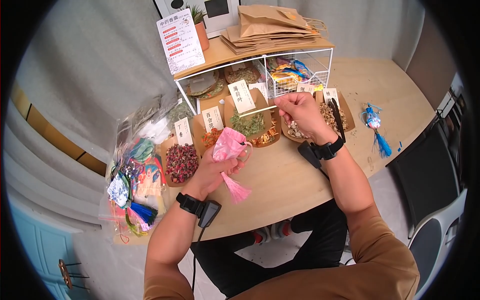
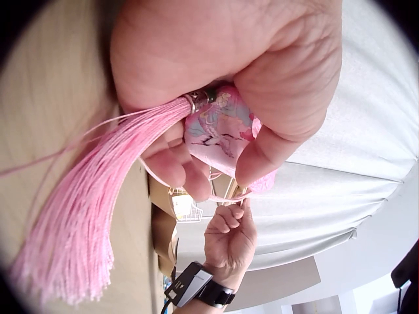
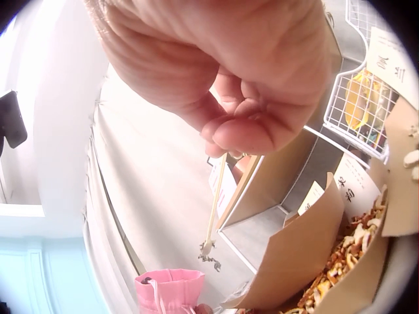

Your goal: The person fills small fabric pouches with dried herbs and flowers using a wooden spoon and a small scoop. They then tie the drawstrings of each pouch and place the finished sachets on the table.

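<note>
My left hand [image 1: 212, 172] holds a pink drawstring pouch [image 1: 231, 142] upright, fingers and thumb round its lower part. The pink tassel [image 2: 91, 216] hangs below that hand. My right hand [image 1: 302, 112] pinches a thin pale stick-like tool [image 3: 217, 203] between thumb and fingertips. Bits of dried leaf [image 3: 209, 255] cling to its tip, apart from the pouch's mouth in the right wrist view. In the head view the tool crosses over a tray of green dried leaves [image 1: 247, 124]. A label card [image 1: 241, 96] stands behind those leaves.
Trays of dried rosebuds [image 1: 181, 162], orange flowers [image 1: 212, 136] and chips [image 1: 332, 119] line the table [image 1: 280, 180]. A dark elongated tool [image 1: 338, 117] leans in the right tray. Behind stands a shelf [image 1: 215, 61] with paper bags. Finished-looking pouches [image 1: 119, 190] lie left, a blue one [image 1: 372, 120] right.
</note>
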Demonstrator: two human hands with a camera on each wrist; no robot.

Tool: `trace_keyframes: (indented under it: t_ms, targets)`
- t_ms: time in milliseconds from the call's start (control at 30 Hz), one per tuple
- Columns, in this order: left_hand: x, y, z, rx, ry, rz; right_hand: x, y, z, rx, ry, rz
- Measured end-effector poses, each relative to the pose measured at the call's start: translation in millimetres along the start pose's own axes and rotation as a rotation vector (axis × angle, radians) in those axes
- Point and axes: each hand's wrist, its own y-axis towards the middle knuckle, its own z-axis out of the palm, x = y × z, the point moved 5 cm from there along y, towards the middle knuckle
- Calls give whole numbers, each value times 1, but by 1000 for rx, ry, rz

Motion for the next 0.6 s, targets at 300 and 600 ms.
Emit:
trace_keyframes:
  t_ms: [300,600]
  targets:
    - [-3,-2,1,10,33,37,-16,13,-11,-57,-44,5]
    - [3,0,-6,15,10,10,-27,20,-21,-136,-308,-67]
